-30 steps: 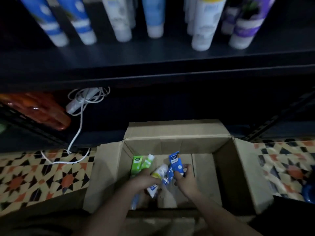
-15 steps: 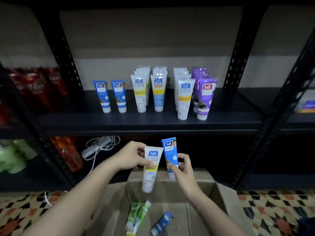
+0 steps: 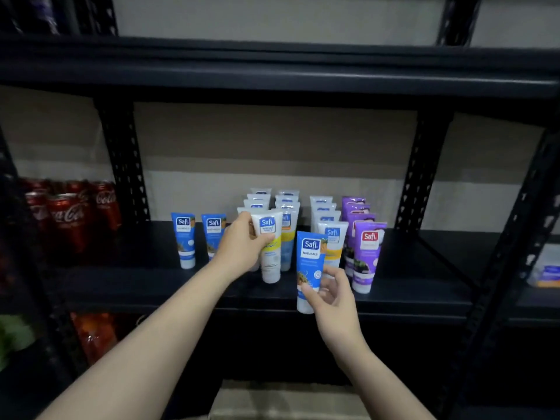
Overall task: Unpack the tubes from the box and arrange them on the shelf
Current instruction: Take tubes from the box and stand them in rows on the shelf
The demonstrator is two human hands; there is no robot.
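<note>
My left hand (image 3: 241,247) grips a white tube with a yellow band (image 3: 269,253), cap down, at the front of the white-tube rows on the dark shelf (image 3: 151,280). My right hand (image 3: 331,294) pinches a blue tube (image 3: 310,268) near its cap, held upright in front of the shelf's edge. Two blue tubes (image 3: 197,239) stand at the left of the group. Rows of white tubes (image 3: 328,225) and purple tubes (image 3: 366,253) stand to the right. A strip of the cardboard box (image 3: 281,401) shows at the bottom edge.
Red cola cans (image 3: 71,216) fill the shelf bay to the left. Black perforated uprights (image 3: 125,165) divide the bays. Orange bottles (image 3: 94,334) sit on the lower shelf at left. Bare shelf surface lies right of the purple tubes.
Both hands have risen from above the box to the shelf. The white tube now reaches the front of the white rows; the blue tube is near the shelf edge. The view tilted up.
</note>
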